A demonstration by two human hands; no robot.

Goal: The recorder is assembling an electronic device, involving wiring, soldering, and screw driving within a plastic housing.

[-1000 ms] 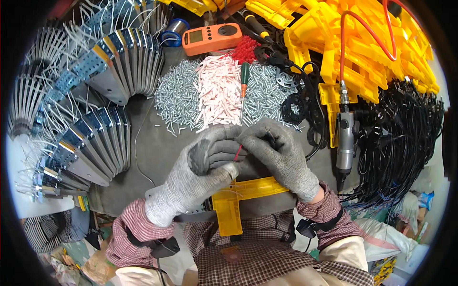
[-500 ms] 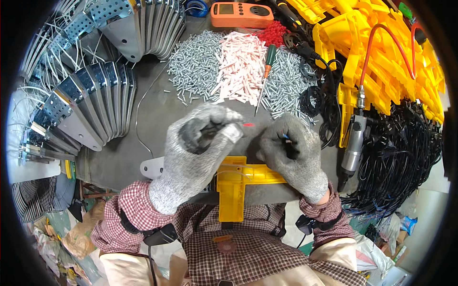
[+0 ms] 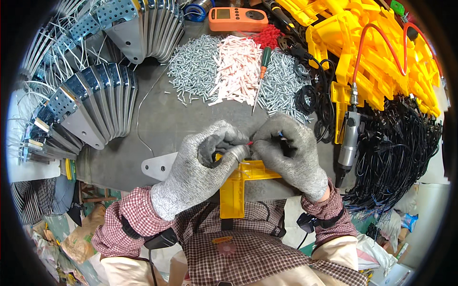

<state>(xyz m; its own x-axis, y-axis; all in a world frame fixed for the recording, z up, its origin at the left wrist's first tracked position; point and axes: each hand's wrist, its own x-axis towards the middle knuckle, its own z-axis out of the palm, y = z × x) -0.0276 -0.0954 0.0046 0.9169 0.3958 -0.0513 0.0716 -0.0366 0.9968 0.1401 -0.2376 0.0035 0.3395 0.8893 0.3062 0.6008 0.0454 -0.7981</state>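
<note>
Both hands wear grey gloves and meet fingertip to fingertip over the bench. My left hand (image 3: 210, 151) is closed in a pinch, with a small red piece (image 3: 250, 143) at its fingertips, where the right fingers also press. My right hand (image 3: 287, 148) is curled closed; a thin piece with a blue end (image 3: 281, 135) shows inside its fingers, the rest hidden. Beneath the hands lies a yellow plastic part (image 3: 232, 193) with two arms at an angle, overhanging the bench's near edge. A thin pale wire (image 3: 245, 163) runs across it near the left fingertips.
Piles of screws (image 3: 193, 66), pale pink plugs (image 3: 238, 69) and red pieces (image 3: 268, 36) lie ahead, with a screwdriver (image 3: 264, 69) and an orange meter (image 3: 237, 19). Metal brackets (image 3: 102, 102) stand left. At right are a power driver (image 3: 350, 140), yellow parts (image 3: 369, 52) and black cables (image 3: 396, 152).
My hands have come together and moved down toward the yellow part. The red piece, which stuck out from the left fingertips, now sits between both hands' fingertips.
</note>
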